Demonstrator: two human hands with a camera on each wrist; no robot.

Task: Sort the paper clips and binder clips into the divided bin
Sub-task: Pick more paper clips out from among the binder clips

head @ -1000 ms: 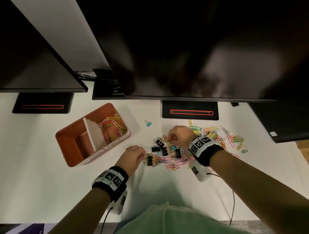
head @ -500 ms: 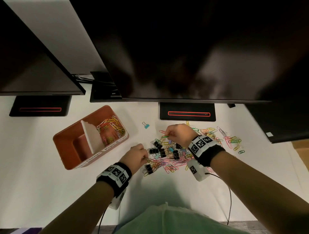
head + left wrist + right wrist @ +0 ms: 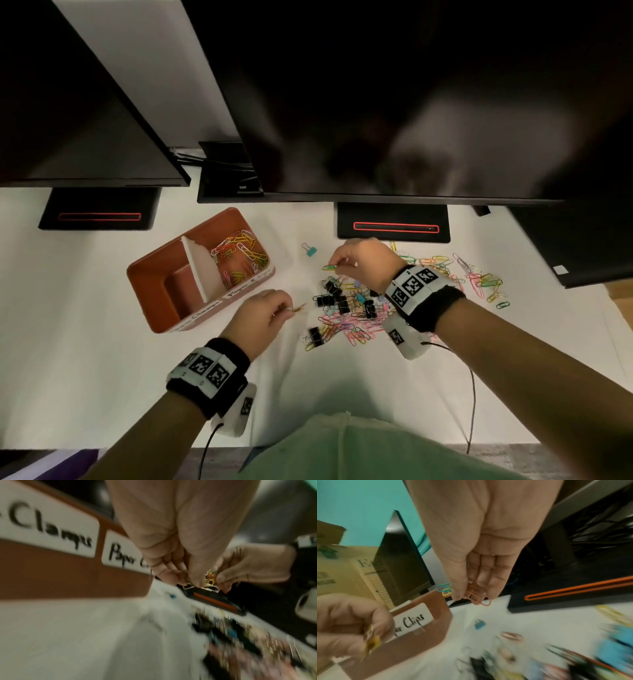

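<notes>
On the white bench (image 3: 85, 325), seen from the head camera, an orange-brown rectangular plastic bin with a white divider (image 3: 161, 329) sits to the left of a heap of coloured wire paper clips and black binder clips (image 3: 346, 308). Its far compartment already holds paper clips; the near one looks empty. The left hand (image 3: 260, 318) hangs between bin and heap, its grip pinched narrow on a small bunch of yellow and white paper clips (image 3: 298, 309). The right hand (image 3: 363, 260) hovers above the heap's far edge, pinching a green paper clip (image 3: 329, 267) whose long axis points left toward the bin. A lone teal binder clip (image 3: 311, 251) lies apart on the bench, between bin and right hand. The bin lies left of both grips, and the left hand is nearer, just beside its right wall; I judge the coming move to be a short carry leftward and away to the far compartment.

From the left wrist, blurred, the thumb and fingers (image 3: 197, 580) close on the tangled clips (image 3: 210, 580), and the bin's labelled front wall (image 3: 72, 577) fills the left side.

From the right wrist, the grip holds more than the head camera shows: several salmon-pink paper clips (image 3: 479, 599) dangle from the fingertips (image 3: 457, 595) and teal and yellow ones (image 3: 444, 589) poke out beside the thumb. The bin's label reading "Clips" (image 3: 412, 620) sits below and to the left.
</notes>
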